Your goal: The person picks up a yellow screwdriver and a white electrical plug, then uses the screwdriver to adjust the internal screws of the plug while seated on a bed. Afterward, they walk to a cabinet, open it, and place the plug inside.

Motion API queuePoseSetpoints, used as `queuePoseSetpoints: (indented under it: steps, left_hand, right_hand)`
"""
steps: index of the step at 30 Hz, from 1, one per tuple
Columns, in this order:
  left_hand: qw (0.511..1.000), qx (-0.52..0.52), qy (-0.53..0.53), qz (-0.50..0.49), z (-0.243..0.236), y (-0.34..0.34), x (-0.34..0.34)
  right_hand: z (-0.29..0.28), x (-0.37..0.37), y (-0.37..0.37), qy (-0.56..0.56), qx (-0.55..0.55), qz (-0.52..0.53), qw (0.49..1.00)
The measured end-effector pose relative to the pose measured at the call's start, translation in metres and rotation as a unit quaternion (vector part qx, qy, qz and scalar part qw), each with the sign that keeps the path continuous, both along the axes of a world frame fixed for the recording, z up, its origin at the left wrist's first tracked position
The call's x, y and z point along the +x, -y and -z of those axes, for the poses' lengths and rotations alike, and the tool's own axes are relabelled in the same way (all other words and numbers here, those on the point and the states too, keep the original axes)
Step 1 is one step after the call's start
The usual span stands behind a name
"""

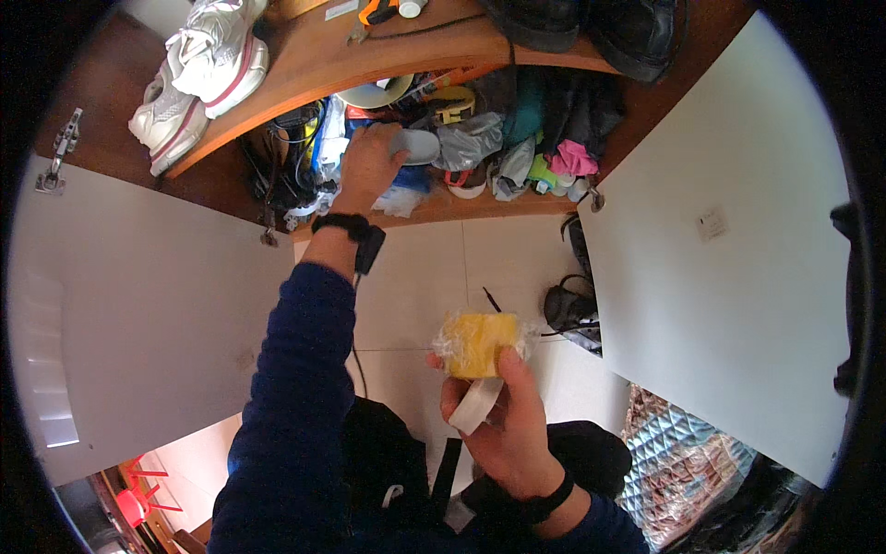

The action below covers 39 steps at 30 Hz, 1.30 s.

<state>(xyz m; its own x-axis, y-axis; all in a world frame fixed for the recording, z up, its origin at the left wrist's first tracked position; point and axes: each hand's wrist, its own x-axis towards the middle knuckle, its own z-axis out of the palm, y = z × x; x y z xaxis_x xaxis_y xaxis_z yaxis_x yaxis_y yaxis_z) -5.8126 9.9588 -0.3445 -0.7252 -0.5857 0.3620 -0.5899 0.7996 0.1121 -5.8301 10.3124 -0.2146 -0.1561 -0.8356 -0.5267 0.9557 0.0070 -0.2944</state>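
Observation:
My left hand (371, 164) reaches into the low shelf of an open cabinet, its fingers closed on a grey-white rounded object (421, 146) whose exact kind I cannot make out. Above the floor, my right hand (512, 439) grips two things at once. A yellow block-like piece in crinkled clear plastic (480, 343) sits at the fingertips. Below it, a narrow white roll of tape (477, 407) rests against the fingers and palm. Close to my left hand lie a crumpled silvery plastic bag (471, 138) and a yellow ring-shaped item (453, 104).
White cabinet doors stand open at left (148, 305) and right (711, 249). On the upper shelf (314, 69) are white sneakers (217, 55), orange-handled pliers (377, 13) and black shoes (628, 32). A black bag (569, 303) lies on the tiled floor by the right door.

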Motion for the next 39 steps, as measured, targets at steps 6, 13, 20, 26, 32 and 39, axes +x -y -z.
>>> queuePoseSetpoints:
  steps: [6, 13, 20, 26, 32, 39]
  left_hand:
    - [0.97, -0.025, 0.242, -0.01, 0.006, 0.022, -0.016]
    - [0.986, -0.078, 0.141, 0.041, 0.006, 0.006, 0.024]
    - [0.985, -0.005, 0.095, 0.143, 0.005, -0.049, 0.119]
    - [0.972, 0.168, 0.113, 0.118, 0.028, -0.079, 0.123]
    - [0.922, 0.327, -0.206, -0.027, 0.025, -0.042, 0.031]
    - [0.693, 0.533, -0.478, 0.088, -0.007, -0.027, -0.144]
  right_hand:
    - [0.003, -0.002, 0.001, 0.001, -0.004, 0.012, 1.0]
    - [0.005, -0.004, 0.002, 0.014, 0.015, 0.021, 1.0]
    - [0.007, -0.007, 0.001, 0.018, -0.018, 0.056, 0.998]
    - [0.009, -0.002, 0.004, 0.029, -0.026, 0.05, 0.998]
    - [0.007, 0.001, 0.003, 0.016, -0.024, 0.046, 0.999]
    - [0.007, 0.005, 0.002, 0.03, -0.017, 0.046, 0.998]
